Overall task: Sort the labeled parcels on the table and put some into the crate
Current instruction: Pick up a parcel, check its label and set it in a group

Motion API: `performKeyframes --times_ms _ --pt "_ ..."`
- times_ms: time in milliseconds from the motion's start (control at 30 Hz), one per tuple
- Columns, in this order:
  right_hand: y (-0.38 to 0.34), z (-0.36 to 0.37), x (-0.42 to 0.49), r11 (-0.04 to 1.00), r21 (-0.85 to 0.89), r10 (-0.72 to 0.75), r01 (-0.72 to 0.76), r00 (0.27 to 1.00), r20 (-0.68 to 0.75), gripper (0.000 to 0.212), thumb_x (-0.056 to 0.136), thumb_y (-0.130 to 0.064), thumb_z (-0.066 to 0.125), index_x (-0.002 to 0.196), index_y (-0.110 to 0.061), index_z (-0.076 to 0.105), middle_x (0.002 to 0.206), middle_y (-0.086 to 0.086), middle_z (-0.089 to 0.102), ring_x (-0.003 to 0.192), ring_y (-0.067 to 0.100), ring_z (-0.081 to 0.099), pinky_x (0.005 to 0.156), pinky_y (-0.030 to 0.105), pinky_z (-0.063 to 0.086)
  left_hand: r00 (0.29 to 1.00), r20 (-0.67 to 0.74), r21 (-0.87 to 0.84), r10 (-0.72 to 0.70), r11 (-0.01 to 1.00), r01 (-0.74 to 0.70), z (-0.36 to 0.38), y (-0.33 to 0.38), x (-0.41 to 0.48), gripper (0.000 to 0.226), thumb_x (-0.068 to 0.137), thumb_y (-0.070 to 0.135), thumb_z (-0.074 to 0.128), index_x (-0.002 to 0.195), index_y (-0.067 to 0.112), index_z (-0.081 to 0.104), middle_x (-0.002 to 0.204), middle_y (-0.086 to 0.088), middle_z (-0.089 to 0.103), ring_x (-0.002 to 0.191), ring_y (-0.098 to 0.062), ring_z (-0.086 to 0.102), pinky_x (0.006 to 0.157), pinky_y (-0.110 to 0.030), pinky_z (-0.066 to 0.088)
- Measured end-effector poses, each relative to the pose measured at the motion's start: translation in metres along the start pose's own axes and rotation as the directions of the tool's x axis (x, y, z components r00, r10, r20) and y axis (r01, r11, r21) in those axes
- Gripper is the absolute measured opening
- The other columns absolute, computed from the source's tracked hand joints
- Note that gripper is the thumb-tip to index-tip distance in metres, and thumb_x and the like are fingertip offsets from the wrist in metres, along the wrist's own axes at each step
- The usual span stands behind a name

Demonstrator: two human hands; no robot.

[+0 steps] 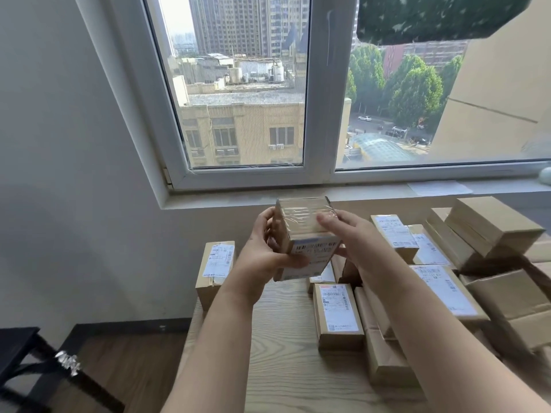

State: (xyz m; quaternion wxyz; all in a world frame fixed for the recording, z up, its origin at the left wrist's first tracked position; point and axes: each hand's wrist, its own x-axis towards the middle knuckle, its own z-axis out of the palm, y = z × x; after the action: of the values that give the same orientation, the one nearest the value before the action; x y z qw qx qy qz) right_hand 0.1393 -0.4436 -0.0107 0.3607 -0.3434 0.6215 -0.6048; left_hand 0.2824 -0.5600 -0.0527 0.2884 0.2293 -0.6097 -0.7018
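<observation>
I hold a taped cardboard parcel with a white label up above the table, between both hands. My left hand grips its left side, thumb across the label. My right hand holds the right side, fingers lying over the taped top. Below on the wooden table lie several labeled parcels: one stands alone at the left edge, one lies in the middle, others are packed at the right. No crate is in view.
A stack of plain brown boxes stands at the far right by the window sill. A black chair or stand sits on the floor at lower left. A large cardboard sheet leans at upper right.
</observation>
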Motion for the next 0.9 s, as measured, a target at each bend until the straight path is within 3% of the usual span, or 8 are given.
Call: performKeyframes --times_ms 100,267,400,600,767,900 --pt "0.002 0.002 -0.002 0.998 0.035 0.042 -0.043 0.998 0.039 0.038 0.094 -0.033 0.067 0.118 -0.003 0.067 0.097 0.005 0.075 0.086 0.015 0.068 0.078 0.027 0.055 1.0 0.01 0.012 0.028 1.0 -0.028 0.004 0.003 -0.003 0.103 0.053 -0.01 0.084 0.14 0.033 0.05 0.125 0.002 0.07 0.117 -0.018 0.068 0.086 -0.035 0.059" --pt "0.003 0.004 -0.008 0.987 0.135 0.073 -0.091 0.988 0.135 0.036 0.095 -0.036 0.064 0.121 -0.012 0.069 0.103 0.005 0.076 0.09 0.013 0.072 0.075 0.023 0.055 0.999 0.012 -0.011 0.046 0.999 -0.046 0.008 0.007 -0.007 0.104 0.053 -0.017 0.078 0.141 0.03 0.051 0.121 0.004 0.071 0.114 -0.017 0.069 0.084 -0.036 0.06" --pt "0.001 0.006 -0.007 0.986 0.135 0.09 -0.095 0.995 0.043 0.035 0.094 -0.034 0.065 0.118 -0.009 0.071 0.097 0.004 0.076 0.087 0.015 0.07 0.081 0.029 0.053 0.998 0.004 0.009 0.058 0.998 -0.058 0.012 0.008 -0.01 0.103 0.06 -0.032 0.072 0.14 0.029 0.051 0.112 0.009 0.071 0.1 -0.005 0.071 0.075 -0.026 0.058" --pt "0.001 0.009 -0.005 0.98 0.169 0.109 -0.101 0.993 -0.04 0.038 0.093 -0.036 0.065 0.12 -0.01 0.071 0.109 0.013 0.075 0.093 0.022 0.068 0.087 0.036 0.053 0.999 -0.021 0.029 0.05 0.998 -0.05 0.014 0.024 -0.005 0.103 0.045 -0.011 0.081 0.132 0.037 0.056 0.122 0.008 0.068 0.113 -0.012 0.067 0.087 -0.035 0.06" --pt "-0.002 0.007 -0.007 0.987 0.137 0.084 -0.079 0.996 -0.028 0.039 0.094 -0.04 0.062 0.12 -0.012 0.072 0.106 0.012 0.076 0.093 0.022 0.068 0.088 0.037 0.054 0.998 -0.006 0.06 0.062 0.996 -0.061 0.014 0.03 -0.006 0.102 0.054 -0.022 0.081 0.134 0.035 0.055 0.121 0.007 0.067 0.114 -0.014 0.067 0.087 -0.035 0.06" --pt "-0.004 0.005 -0.011 0.994 0.075 0.074 -0.074 0.997 0.007 0.043 0.095 -0.051 0.058 0.114 -0.016 0.075 0.1 0.01 0.077 0.097 0.027 0.071 0.094 0.039 0.057 0.999 -0.012 0.083 0.049 0.995 -0.048 0.013 0.032 -0.008 0.096 0.054 -0.009 0.086 0.124 0.049 0.056 0.123 0.009 0.066 0.111 -0.011 0.067 0.088 -0.035 0.06"
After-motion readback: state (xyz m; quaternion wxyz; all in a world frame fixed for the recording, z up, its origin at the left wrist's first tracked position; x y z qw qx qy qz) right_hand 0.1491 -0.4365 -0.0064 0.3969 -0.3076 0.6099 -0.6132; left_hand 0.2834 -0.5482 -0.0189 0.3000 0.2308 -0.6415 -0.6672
